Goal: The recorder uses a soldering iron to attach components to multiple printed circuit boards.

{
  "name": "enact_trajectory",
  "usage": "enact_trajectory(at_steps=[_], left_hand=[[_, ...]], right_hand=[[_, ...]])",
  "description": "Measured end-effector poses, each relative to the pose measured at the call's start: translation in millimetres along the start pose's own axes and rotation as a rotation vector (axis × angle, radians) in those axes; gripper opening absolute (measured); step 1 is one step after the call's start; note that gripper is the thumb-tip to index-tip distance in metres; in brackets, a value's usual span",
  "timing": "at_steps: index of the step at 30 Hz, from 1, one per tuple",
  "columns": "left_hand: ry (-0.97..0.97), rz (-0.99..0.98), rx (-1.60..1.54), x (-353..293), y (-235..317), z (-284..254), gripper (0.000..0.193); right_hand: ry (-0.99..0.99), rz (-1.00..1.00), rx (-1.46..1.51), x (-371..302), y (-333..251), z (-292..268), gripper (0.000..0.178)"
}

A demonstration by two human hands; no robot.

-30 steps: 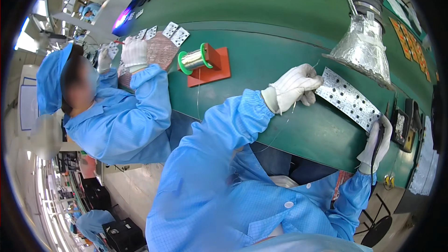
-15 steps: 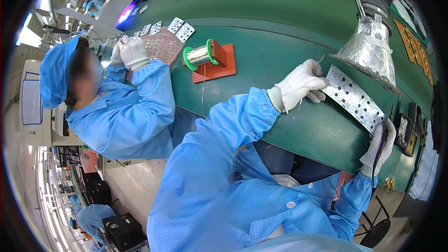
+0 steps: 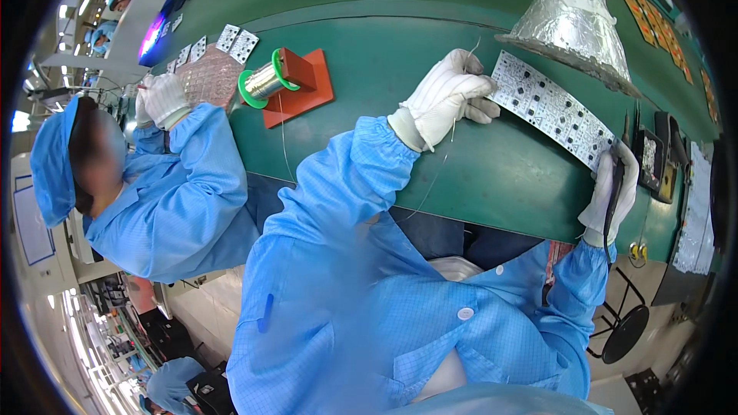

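A long white circuit board (image 3: 547, 106) dotted with black parts hangs slanted over the green bench, held at both ends. My left hand (image 3: 455, 98), in a white glove, is closed with its fingertips at the board's far left end. Thin solder wire (image 3: 476, 48) sticks up from the same fingers and trails below them. My right hand (image 3: 610, 194), also gloved, grips the board's near right corner. Along that palm lies a slim black corded handle, seemingly a soldering iron (image 3: 617, 178); I cannot make out its tip.
A green-flanged solder spool (image 3: 265, 83) sits on a red stand (image 3: 317, 84). Above the board hangs a foil-wrapped fume hood (image 3: 573, 27). A black parts box (image 3: 652, 160) stands at the right. A co-worker (image 3: 165, 192) in blue sits left, near small boards (image 3: 237, 42).
The whole view has shifted, so bench, hood and spool sit further left and higher. Both hands keep their hold on the board, with little change between them.
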State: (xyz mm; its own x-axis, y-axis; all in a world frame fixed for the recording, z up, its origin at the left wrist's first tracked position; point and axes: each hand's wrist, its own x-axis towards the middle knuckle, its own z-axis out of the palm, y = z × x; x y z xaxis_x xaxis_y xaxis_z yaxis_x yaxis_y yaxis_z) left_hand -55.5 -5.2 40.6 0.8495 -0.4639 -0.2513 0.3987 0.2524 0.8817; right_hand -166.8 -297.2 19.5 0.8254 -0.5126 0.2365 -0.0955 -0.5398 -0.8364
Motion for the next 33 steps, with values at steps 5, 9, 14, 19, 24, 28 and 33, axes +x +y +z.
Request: enact_trajectory(at_steps=[5,9,14,19,24,28,33], left_hand=[[0.006,-0.034,-0.005,2.8,-1.8,-2.1,0.041],[-0.003,-0.013,0.006,1.7,-0.8,-2.2,0.041],[0.003,-0.022,0.019,1.9,-2.7,-2.8,0.042],[0.005,-0.021,0.044,1.4,0.8,-2.2,0.042],[0.016,-0.022,0.067,1.8,0.5,-2.1,0.041],[0.023,-0.028,0.096,-1.0,4.5,0.6,0.038],[0.011,-0.013,0.061,0.1,2.0,-1.5,0.038]], right_hand=[[0.027,-0.048,0.021,0.5,4.8,0.7,0.030],[0.004,-0.023,0.058,-0.5,1.4,0.9,0.029],[-0.005,0.002,0.027,0.1,5.3,0.4,0.031],[-0.001,-0.074,-0.020,0.8,6.7,1.1,0.031],[-0.019,-0.079,-0.027,0.3,3.9,0.8,0.034],[-0.029,-0.005,-0.023,0.1,4.5,0.5,0.034],[-0.013,-0.067,-0.016,0.3,4.2,1.8,0.034]])
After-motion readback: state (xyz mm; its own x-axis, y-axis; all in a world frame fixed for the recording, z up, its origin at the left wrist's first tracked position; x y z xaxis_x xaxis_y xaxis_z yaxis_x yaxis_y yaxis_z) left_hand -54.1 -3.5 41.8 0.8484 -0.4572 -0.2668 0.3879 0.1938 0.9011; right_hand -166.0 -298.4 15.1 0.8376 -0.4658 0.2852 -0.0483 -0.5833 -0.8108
